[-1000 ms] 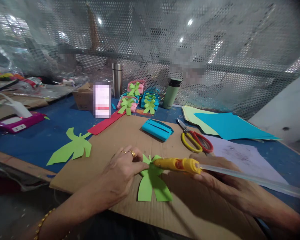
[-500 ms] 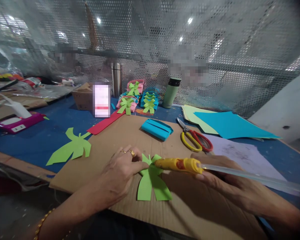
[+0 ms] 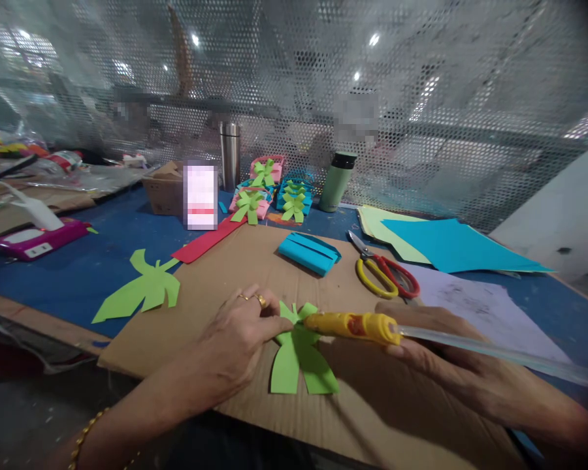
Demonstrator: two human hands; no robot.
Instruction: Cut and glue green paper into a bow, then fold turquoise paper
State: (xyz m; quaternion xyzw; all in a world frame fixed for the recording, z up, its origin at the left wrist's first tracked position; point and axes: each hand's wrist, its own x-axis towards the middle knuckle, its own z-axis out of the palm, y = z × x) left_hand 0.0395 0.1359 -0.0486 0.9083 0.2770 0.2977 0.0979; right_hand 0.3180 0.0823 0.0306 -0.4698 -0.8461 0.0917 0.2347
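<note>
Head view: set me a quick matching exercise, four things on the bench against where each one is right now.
Things:
1. glue gun
2. scissors
3. green paper bow
4. green flask

Places:
A. pinched at its knot by the left hand
B. gripped in the right hand, nozzle at the bow
C. standing by the mesh wall
D. lying untouched beyond the right hand

Pairs: 1-B, 2-D, 3-A, 4-C.

A lime-green paper bow (image 3: 298,356) is seen on plain brown cardboard (image 3: 245,267); the glue gun (image 3: 350,324) is coloured yellow (orange-marked), the scissors (image 3: 385,274) red and yellow.
</note>
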